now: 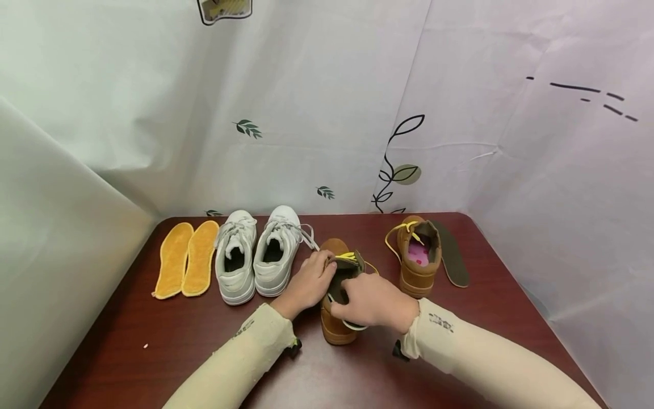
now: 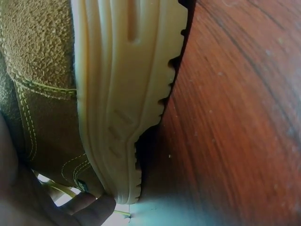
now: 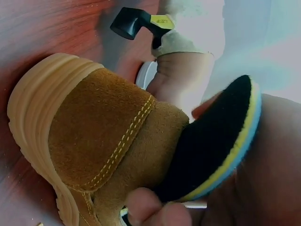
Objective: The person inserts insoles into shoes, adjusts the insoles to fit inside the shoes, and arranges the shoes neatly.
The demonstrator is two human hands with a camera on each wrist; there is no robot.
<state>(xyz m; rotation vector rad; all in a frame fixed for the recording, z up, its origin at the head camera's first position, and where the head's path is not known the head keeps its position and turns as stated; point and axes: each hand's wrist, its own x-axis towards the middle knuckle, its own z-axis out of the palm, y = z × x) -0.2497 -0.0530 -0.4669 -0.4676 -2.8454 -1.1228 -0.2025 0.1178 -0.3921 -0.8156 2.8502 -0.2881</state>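
Note:
A brown suede shoe with yellow laces (image 1: 338,332) stands on the table between both hands, heel toward me. My left hand (image 1: 310,279) grips its left side near the tongue; in the left wrist view, fingertips (image 2: 101,209) touch the edge of the pale rubber sole. My right hand (image 1: 375,301) is over the shoe's opening and holds an insole. In the right wrist view, this insole (image 3: 216,141) shows a dark face with a yellow and blue edge, its lower end at the shoe's collar. How far it reaches inside is hidden.
A second brown shoe (image 1: 420,275), with a pink insole inside, stands to the right beside a dark flat insole (image 1: 452,258). White sneakers (image 1: 236,278) stand on the left, next to two orange fuzzy insoles (image 1: 175,258). A white curtain (image 1: 327,102) hangs behind the table.

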